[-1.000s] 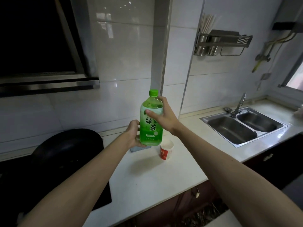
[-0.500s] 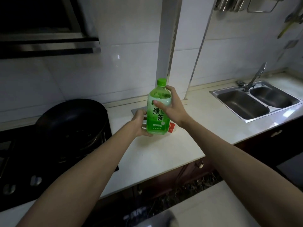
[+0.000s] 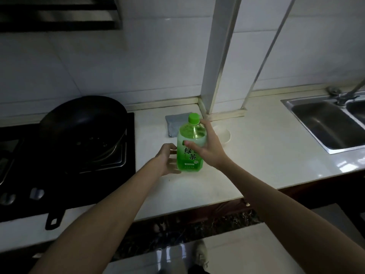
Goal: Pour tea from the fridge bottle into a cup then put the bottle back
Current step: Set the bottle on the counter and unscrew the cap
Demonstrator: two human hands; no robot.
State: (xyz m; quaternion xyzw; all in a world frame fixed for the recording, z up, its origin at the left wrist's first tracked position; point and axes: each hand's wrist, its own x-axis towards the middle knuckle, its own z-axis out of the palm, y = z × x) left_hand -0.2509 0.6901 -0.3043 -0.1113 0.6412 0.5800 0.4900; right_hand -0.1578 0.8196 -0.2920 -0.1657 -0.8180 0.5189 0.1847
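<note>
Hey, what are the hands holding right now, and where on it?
The green tea bottle: the right hand grips its upper body, thumb across the front, and the left hand cups its lower side near the base.

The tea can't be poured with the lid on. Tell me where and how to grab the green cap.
Pinch the green cap round its side wall, coming straight down from above: the bottle is upright, so the cap sits on top, uncovered. The right hand grips the shoulder just below and is nearest; the left hand holds the lower body and can brace the twist.
</note>
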